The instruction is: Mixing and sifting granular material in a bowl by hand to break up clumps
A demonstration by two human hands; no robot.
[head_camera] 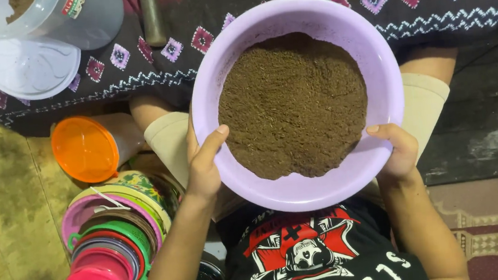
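Item — round lilac plastic basin (375, 61), wide and shallow, holding a heap of fine dark-brown powder (292, 105). Position: held over the person's lap, above the knees, near the edge of a dark cloth with pink diamond embroidery (430, 1).

Hands: left hand (202, 163) clasps the near-left rim, thumb hooked over the lip onto the inner wall; right hand (397, 150) clasps the near-right rim, thumb on the lip, fingers under the wall. Both closed on the basin.

Step in hand, as a judgement: the basin is being carried or shaken level between the two grips. Any next move calls for an even two-sided hold, since the powder is loose and banked toward the far side, leaving bare wall on the near side.

Orientation: mouth faces straight up toward the camera; being round, it has no long axis — only its vertical axis.

Surroundings: orange-lidded round jar (85, 148) at left; stack of nested coloured plastic containers and lids (110, 244) below it; clear plastic tub (54, 15) with white round lid (26, 67) beside it at upper left.
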